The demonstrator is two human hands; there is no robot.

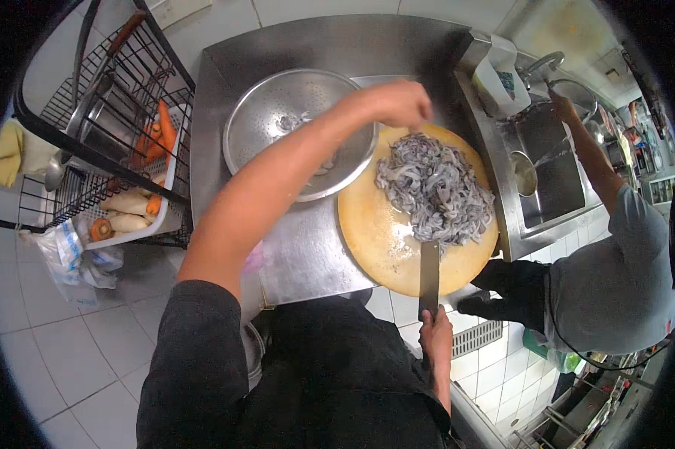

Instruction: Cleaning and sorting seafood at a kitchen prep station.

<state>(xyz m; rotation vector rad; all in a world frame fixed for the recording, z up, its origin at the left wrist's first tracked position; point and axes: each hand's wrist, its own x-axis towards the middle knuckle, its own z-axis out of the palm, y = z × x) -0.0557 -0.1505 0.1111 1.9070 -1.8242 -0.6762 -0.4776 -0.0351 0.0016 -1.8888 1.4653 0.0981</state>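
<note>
On a round yellowish cutting board (365, 241) lies a heap of grey, wet sliced strips (435, 191), which look like squid or similar seafood. My right hand (437, 331) grips a cleaver (429, 275) at the board's near edge, its blade tip touching the near side of the heap. My left hand (404, 104) hangs above the far edge of the board, fingers curled downward; whether anything is between them cannot be told. Beneath my left forearm stands a perforated steel colander (247, 123) with a few of the pale strips in it, partly hidden by the arm.
Left of the steel counter (309, 247), a black wire rack (112, 118) holds a white basket (171, 213) of carrots and white radishes. At right, a co-worker in grey (612, 280) reaches over a sink (556, 168) where water runs near a metal bowl (522, 173).
</note>
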